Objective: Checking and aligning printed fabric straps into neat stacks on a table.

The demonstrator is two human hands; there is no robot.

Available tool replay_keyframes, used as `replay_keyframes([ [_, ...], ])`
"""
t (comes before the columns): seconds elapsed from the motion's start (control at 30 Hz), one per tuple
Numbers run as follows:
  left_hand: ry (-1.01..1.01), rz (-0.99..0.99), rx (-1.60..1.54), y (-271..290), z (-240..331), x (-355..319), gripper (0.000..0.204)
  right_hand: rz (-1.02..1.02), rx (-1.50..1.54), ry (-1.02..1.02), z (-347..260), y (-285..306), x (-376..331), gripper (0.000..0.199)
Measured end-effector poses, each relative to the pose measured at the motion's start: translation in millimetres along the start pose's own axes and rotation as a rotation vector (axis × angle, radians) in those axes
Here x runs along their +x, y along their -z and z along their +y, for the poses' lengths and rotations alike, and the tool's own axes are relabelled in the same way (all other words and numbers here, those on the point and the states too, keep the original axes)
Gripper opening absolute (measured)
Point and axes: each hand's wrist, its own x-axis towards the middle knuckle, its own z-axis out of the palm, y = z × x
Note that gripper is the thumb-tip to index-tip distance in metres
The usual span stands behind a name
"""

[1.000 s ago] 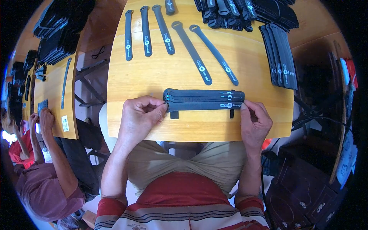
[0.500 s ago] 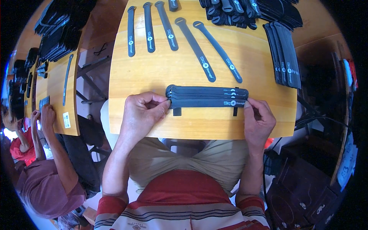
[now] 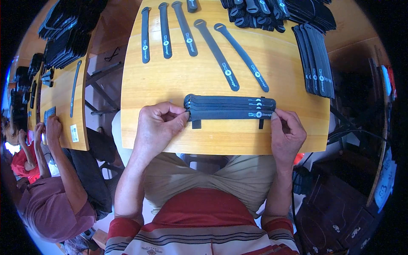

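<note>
A flat stack of black straps [image 3: 229, 108] with small white logos lies near the front edge of the wooden counter [image 3: 170, 85]. The left hand [image 3: 159, 127] pinches its left end with fingers pressed together; the right hand [image 3: 287, 134] pinches the right end. A white rectangular label [image 3: 75, 133] sits on the neighbouring counter.

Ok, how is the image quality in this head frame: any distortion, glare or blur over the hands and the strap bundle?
Head view: strong fisheye, the wooden table edges bow and the corners go black. Even daylight, no glare on the strap bundle. Left hand and right hand are sharp at its ends. The rim is dimmer and softer, lower right especially.
</note>
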Motion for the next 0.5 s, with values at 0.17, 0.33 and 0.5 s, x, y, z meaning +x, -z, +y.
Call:
replay_keyframes([
  [0.17,-0.009,0.008,0.013,-0.8,-1.3,0.0,0.006,-0.016,-0.015,0.008,-0.1,1.3,0.7,0.009],
  [0.33,0.014,0.011,0.016,-2.0,0.0,0.0,0.006,-0.003,0.009,-0.017,-2.6,0.1,-0.6,0.009],
  [0.5,0.041,0.025,0.005,-3.1,2.0,-1.2,0.005,0.008,0.045,-0.021,-0.8,-1.0,-1.5,0.009],
])
